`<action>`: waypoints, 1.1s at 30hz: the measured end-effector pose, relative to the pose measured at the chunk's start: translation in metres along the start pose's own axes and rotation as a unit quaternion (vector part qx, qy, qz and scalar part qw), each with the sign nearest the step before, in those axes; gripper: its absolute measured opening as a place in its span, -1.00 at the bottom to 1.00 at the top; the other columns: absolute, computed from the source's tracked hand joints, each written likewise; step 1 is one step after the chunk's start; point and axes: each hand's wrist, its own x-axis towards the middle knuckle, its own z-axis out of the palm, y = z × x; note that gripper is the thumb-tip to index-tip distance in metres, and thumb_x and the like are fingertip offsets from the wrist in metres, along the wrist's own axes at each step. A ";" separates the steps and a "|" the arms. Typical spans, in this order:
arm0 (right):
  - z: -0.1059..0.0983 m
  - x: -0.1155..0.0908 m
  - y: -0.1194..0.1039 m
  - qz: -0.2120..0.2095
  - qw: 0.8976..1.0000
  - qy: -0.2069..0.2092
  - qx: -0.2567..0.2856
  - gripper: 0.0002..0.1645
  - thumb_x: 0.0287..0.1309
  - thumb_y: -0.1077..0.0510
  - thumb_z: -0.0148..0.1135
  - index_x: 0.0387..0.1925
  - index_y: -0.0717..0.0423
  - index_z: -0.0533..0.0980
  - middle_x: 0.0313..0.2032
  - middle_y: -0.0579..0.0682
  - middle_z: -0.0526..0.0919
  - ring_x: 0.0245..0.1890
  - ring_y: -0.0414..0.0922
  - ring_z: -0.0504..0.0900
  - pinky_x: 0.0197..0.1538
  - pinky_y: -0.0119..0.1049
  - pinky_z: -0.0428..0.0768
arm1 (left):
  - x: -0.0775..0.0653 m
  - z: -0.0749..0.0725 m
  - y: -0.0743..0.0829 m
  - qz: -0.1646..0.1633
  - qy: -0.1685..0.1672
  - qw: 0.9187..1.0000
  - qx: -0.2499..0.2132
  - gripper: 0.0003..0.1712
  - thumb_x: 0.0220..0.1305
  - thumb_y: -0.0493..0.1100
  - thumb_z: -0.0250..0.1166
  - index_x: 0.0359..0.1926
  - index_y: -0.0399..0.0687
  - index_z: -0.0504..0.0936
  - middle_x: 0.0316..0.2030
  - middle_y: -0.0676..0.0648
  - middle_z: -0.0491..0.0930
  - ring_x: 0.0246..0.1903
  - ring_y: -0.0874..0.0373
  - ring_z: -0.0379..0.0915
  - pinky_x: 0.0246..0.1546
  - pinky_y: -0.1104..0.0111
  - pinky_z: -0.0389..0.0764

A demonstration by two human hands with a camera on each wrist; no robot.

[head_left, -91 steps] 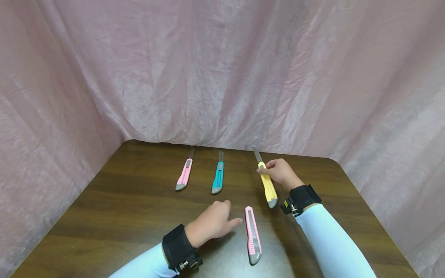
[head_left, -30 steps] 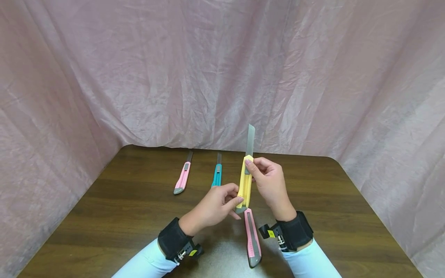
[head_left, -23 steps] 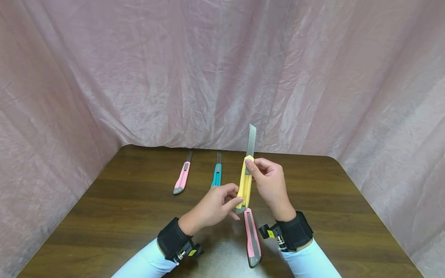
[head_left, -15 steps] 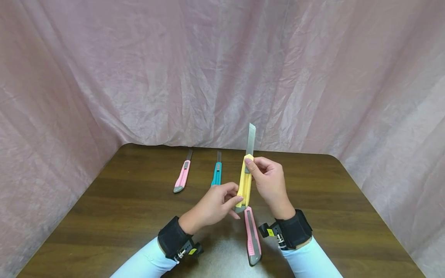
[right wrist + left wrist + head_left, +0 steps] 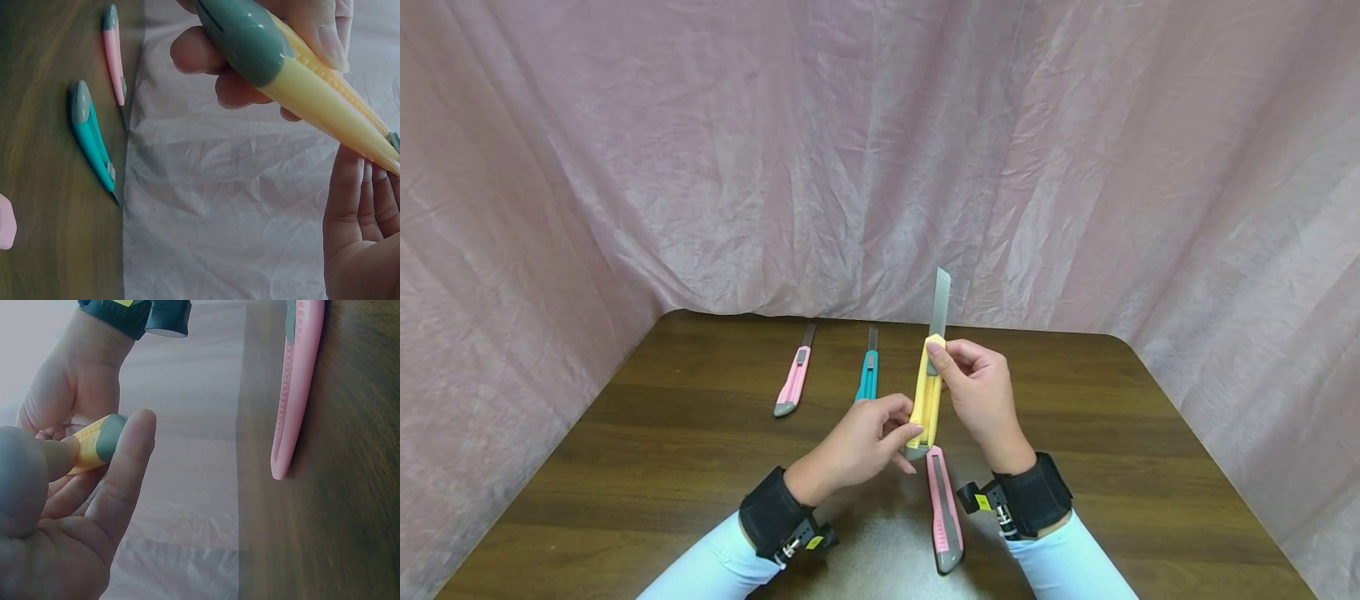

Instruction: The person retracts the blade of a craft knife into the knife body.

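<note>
A yellow utility knife (image 5: 927, 404) with a grey end cap is held up between both hands, its long blade (image 5: 940, 304) extended and pointing upward. My left hand (image 5: 868, 446) pinches the lower end near the cap. Higher up, my right hand (image 5: 981, 392) grips the body, thumb on the grey slider. In the right wrist view, the grey cap (image 5: 250, 44) is close to the camera, with left fingers around it. Just below the held knife, a pink utility knife (image 5: 945, 517) lies on the table with no blade showing.
Farther back on the wooden table (image 5: 700, 450) lie a second pink utility knife (image 5: 793, 383) and a teal utility knife (image 5: 868, 375), both with blades out. The left hand hides the teal one's lower end. A pink curtain (image 5: 850, 167) hangs behind the table.
Three seconds ago the right hand held the yellow utility knife at the table's far right. It came up toward the middle, and the left hand took its lower end. Over the last second, nearly still.
</note>
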 end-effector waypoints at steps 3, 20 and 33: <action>0.001 0.000 0.000 0.003 1.000 -0.001 0.001 -0.73 0.36 0.09 0.35 -0.25 0.26 0.73 -0.48 -0.12 0.67 -0.50 -0.25 0.58 -0.41 -0.42 0.71 | 0.000 0.000 -0.001 0.001 0.001 1.000 0.001 -0.84 0.47 -0.30 0.24 -0.03 -0.33 0.55 -0.22 -0.25 0.70 -0.41 0.17 0.72 -0.45 0.32 0.83; 0.000 -0.001 0.000 0.030 0.999 -0.012 -0.002 -0.68 0.39 0.08 0.31 -0.22 0.32 0.72 -0.49 -0.15 0.67 -0.45 -0.23 0.59 -0.34 -0.44 0.71 | 0.000 0.001 -0.003 -0.004 0.015 1.000 0.008 -0.85 0.46 -0.32 0.25 -0.01 -0.24 0.58 -0.22 -0.16 0.71 -0.42 0.22 0.71 -0.44 0.24 0.84; -0.001 -0.004 0.005 -0.012 1.000 -0.008 -0.026 -0.74 0.37 0.04 0.34 -0.24 0.16 0.77 -0.56 -0.04 0.53 -0.53 -0.20 0.43 -0.55 -0.45 0.39 | -0.001 0.002 -0.002 -0.008 0.011 1.000 -0.009 -0.83 0.46 -0.32 0.24 0.01 -0.27 0.58 -0.22 -0.16 0.71 -0.39 0.07 0.74 -0.38 0.03 0.83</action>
